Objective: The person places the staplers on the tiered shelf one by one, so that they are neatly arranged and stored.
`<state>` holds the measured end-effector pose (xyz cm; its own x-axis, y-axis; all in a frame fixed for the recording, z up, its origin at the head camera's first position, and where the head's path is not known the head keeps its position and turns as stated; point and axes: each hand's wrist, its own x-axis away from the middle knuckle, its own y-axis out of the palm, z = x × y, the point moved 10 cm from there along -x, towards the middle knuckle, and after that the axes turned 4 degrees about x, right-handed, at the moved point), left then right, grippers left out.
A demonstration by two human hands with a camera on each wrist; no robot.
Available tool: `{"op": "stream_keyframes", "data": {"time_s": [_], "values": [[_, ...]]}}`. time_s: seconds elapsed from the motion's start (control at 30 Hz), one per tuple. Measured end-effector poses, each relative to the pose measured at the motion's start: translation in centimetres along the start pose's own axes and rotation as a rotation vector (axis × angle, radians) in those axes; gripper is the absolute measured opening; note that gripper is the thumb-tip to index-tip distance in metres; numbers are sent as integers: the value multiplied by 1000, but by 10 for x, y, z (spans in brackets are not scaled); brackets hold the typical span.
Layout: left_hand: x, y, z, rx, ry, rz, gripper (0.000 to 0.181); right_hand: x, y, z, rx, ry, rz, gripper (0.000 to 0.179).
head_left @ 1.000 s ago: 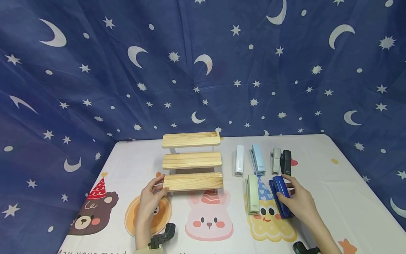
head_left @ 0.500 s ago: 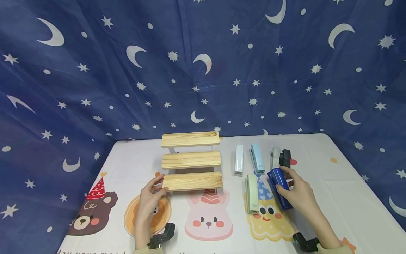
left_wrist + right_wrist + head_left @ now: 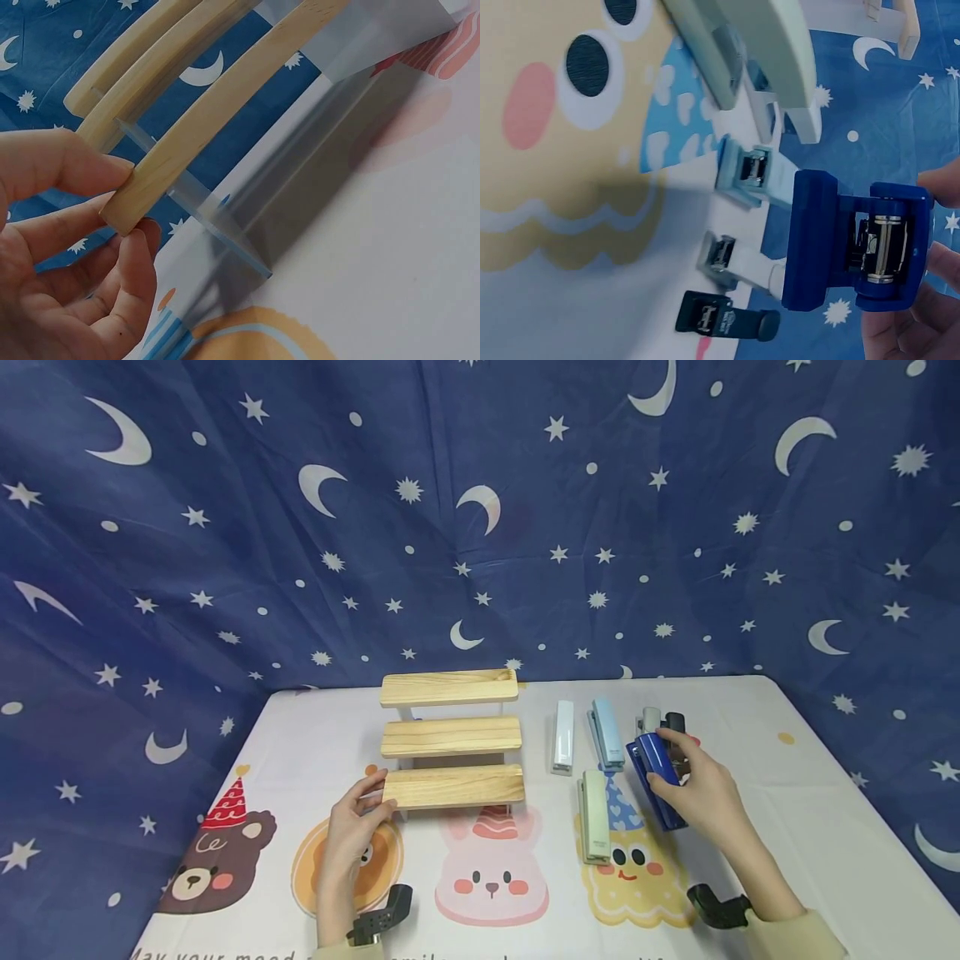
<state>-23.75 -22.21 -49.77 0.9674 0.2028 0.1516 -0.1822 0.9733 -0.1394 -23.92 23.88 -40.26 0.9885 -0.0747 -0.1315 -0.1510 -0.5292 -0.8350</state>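
Observation:
In the head view my left hand (image 3: 352,835) pinches the left end of the lowest wooden board (image 3: 453,787) of a three-tier display stand. The left wrist view shows thumb and fingers on either side of that board's end (image 3: 131,199). My right hand (image 3: 705,789) grips a dark blue stapler (image 3: 660,781) by its sides, thumb on the near side. It hangs tilted above the cloth, partly covering a small grey stapler (image 3: 648,719) and a small black stapler (image 3: 675,722). In the right wrist view, the blue stapler's (image 3: 814,240) end faces the camera.
Left of the blue stapler lie a pale green stapler (image 3: 596,818), a light blue stapler (image 3: 607,735) and a white stapler (image 3: 562,737). Two upper boards of the stand, middle (image 3: 450,737) and top (image 3: 450,687), rise behind the lowest. A starry blue curtain (image 3: 480,585) hangs behind the table.
My right hand has carried the blue stapler up and away from me, slightly left, so it now overlaps the small grey and black staplers. My left hand keeps its hold on the stand.

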Motion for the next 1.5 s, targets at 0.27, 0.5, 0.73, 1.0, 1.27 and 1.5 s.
{"op": "stream_keyframes", "data": {"time_s": [0.27, 0.5, 0.73, 1.0, 1.27, 1.5], "values": [[0, -1, 0, -2, -9, 9, 51, -10, -7, -18, 1, -57, 26, 65], [1, 0, 1, 2, -11, 1, 52, -16, -11, -35, -6, -74, 34, 66], [1, 1, 0, 6, -29, 0, 52, -24, -13, -54, -20, -102, 14, 66], [1, 0, 1, -18, -16, 2, 52, -31, -12, -76, -48, -138, 20, 64], [1, 0, 1, -18, -22, 0, 53, -39, -9, -98, -69, -156, -6, 64], [2, 0, 1, -14, -25, 2, 53, -44, -7, -118, -83, -196, -4, 63]]}}
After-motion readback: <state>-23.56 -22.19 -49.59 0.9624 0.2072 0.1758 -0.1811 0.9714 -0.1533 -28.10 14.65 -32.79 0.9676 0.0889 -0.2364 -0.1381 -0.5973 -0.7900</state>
